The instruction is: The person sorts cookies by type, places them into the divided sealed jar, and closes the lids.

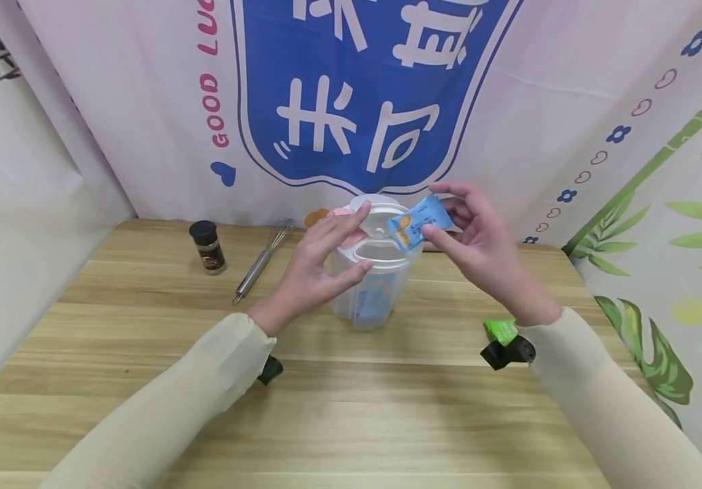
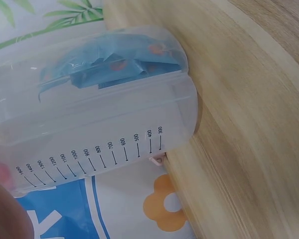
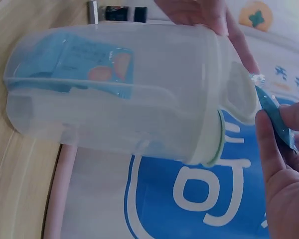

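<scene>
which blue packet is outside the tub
The blue packet in the right grip, near the top of the tub; the other blue wrapping shows inside, through the clear wall.

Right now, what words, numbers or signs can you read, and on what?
"GOOD LUC": backdrop, cut off at top.
"可": blue panel, lower right; its other characters are stylised or cut off, unsure.
"300" to "1400", by hundreds: clear container; topmost number blurred.
Left wall: black characters, partly cut off, unreadable.
Too small or blurred: held blue packet, black-capped jar, green packet.
</scene>
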The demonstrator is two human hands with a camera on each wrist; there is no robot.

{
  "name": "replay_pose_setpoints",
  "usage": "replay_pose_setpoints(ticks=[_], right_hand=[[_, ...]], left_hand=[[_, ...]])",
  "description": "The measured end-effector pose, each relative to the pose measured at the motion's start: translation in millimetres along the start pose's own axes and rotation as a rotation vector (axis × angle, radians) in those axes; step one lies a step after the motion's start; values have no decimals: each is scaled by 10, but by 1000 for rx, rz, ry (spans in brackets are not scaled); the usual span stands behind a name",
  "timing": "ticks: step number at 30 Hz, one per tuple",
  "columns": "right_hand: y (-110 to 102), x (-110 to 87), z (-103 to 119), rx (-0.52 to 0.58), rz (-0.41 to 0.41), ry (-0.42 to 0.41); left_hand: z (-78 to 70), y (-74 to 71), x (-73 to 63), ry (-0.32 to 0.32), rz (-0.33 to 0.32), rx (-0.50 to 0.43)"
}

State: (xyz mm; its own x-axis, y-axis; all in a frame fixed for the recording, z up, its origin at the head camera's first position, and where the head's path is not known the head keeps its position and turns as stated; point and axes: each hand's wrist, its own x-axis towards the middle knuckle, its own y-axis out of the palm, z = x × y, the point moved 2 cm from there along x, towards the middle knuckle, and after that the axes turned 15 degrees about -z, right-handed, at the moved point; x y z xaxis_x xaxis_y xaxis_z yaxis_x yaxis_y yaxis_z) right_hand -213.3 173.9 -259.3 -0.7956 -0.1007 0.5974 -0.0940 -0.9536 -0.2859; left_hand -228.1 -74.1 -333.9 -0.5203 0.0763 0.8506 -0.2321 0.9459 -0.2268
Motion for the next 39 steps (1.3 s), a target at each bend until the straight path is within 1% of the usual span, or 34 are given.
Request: replay_pose_setpoints(ticks=[5, 10, 15, 19, 23, 31, 39], right_hand=[[96, -12, 33, -84, 35, -120], [166, -21, 72, -159, 77, -224], [206, -35, 96, -257, 144, -283], [233, -40, 105, -317, 203, -289], [252, -41, 109, -332, 246, -288], [269, -38, 96, -312, 261, -285], [277, -34, 59, -304, 280, -263]], left_hand=[[-6, -1, 10, 2, 2, 1], [-2, -4, 14, 5, 5, 1], [-4, -6, 19, 5, 6, -4], [-3, -3, 26, 8, 7, -5], [-1, -3, 30, 6, 10, 1], [-1, 1, 23, -3, 22, 9], [-3, 7, 12, 4, 23, 6]])
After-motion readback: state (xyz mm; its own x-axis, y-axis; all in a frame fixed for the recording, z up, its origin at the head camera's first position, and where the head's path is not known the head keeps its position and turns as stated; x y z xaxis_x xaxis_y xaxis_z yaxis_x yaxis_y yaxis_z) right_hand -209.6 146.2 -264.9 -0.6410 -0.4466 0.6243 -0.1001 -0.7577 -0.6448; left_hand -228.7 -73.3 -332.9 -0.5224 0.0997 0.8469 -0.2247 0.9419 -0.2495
